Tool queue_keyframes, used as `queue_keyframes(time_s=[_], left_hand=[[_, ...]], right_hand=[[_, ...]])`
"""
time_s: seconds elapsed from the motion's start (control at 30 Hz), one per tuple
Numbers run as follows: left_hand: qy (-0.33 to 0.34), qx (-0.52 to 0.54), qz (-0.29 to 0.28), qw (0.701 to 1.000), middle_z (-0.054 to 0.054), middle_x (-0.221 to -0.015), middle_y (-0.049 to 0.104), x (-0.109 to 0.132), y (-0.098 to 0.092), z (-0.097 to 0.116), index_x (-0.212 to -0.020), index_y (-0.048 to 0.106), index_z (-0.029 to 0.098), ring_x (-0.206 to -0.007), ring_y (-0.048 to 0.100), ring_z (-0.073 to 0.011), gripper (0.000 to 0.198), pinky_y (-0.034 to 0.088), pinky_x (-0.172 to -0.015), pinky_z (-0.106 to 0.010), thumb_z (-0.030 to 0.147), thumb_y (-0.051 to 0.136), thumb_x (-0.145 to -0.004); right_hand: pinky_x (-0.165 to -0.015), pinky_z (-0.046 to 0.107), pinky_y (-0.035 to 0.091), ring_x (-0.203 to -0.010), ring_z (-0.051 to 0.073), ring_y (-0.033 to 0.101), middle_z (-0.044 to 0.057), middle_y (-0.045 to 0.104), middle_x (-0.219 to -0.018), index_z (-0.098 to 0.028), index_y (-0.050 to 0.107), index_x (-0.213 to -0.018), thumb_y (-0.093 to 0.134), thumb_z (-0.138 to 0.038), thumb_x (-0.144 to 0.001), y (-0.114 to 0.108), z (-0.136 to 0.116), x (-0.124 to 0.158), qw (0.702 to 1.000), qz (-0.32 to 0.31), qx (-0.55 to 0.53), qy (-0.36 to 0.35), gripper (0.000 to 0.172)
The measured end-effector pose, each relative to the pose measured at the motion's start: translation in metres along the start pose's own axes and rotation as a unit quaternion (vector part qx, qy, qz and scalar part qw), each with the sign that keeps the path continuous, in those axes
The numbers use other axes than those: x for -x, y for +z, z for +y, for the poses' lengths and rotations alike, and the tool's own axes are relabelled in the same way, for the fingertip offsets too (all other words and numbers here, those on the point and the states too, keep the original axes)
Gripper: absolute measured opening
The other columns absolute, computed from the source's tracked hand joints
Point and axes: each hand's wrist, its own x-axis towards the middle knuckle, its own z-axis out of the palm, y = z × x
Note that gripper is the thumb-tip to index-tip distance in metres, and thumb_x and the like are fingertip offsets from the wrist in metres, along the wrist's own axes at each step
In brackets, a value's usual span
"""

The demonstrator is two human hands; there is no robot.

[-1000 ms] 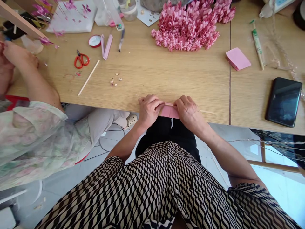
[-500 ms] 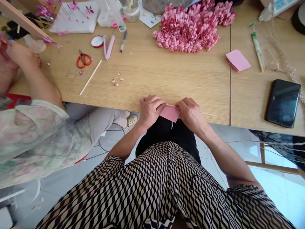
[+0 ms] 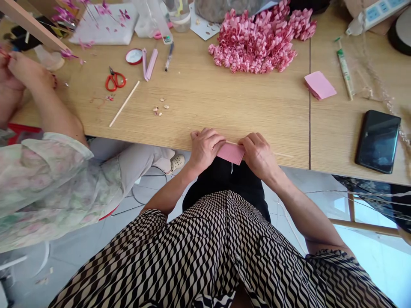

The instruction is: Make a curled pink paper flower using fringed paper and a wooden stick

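At the table's front edge, a piece of pink paper [image 3: 231,153] is stretched between my two hands, its lower part hanging over the edge. The left end is under the bent fingers of my left hand [image 3: 207,147], which is closed on it. My right hand [image 3: 257,152] grips the other end with curled fingers. A thin pale stick [image 3: 284,155] shows just right of my right hand, and a pale line runs along the paper's upper edge. My fingers hide whether these are one stick.
Curled pink paper strips [image 3: 257,42] lie heaped at the back. Pink paper squares [image 3: 320,84] and a phone [image 3: 378,141] are to the right. Red-handled scissors [image 3: 114,80], a wooden stick [image 3: 124,104] and small pieces [image 3: 157,110] lie left. A co-worker's hands [image 3: 27,70] work at far left.
The whole view has shifted slightly. My hands keep nearly the same grip on the pink paper at the table edge.
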Motion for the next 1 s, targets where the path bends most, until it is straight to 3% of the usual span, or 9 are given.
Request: queue_keyframes(time_s=[0.53, 0.73, 1.0], left_hand=[[0.006, -0.002, 0.001, 1.0, 0.0, -0.085, 0.068, 0.0, 0.001, -0.001, -0.088, 0.071, 0.027, -0.09, 0.06, -0.0193, 0.024, 0.028, -0.084, -0.04, 0.042, 0.054, -0.095], [0.005, 0.001, 0.004, 1.0, -0.001, -0.084, 0.068, 0.001, 0.003, -0.001, -0.087, 0.071, 0.026, -0.089, 0.06, -0.0192, 0.026, 0.029, -0.085, -0.04, 0.041, 0.052, -0.096], [0.014, 0.063, 0.041, 0.997, -0.003, -0.096, 0.069, 0.003, -0.006, -0.006, -0.112, 0.068, 0.025, -0.09, 0.061, -0.0155, 0.022, 0.042, -0.085, -0.034, 0.028, 0.051, -0.098]], right_hand=[[-0.07, 0.035, 0.044, -0.083, 0.022, 0.047, 0.011, 0.061, -0.089, -0.019, 0.063, -0.092, 0.04, -0.005, -0.088, 0.0, 0.0, 0.003, 1.0, 0.018, -0.014, 0.009, 0.027], [-0.074, 0.038, 0.048, -0.087, 0.022, 0.051, 0.01, 0.06, -0.092, -0.02, 0.064, -0.101, 0.042, -0.012, -0.091, -0.01, 0.015, 0.012, 0.998, 0.052, -0.033, 0.03, 0.026], [-0.07, 0.035, 0.047, -0.082, 0.02, 0.055, 0.011, 0.062, -0.094, -0.018, 0.063, -0.103, 0.037, -0.016, -0.095, -0.016, 0.011, 0.02, 0.994, 0.051, -0.048, 0.083, 0.027]])
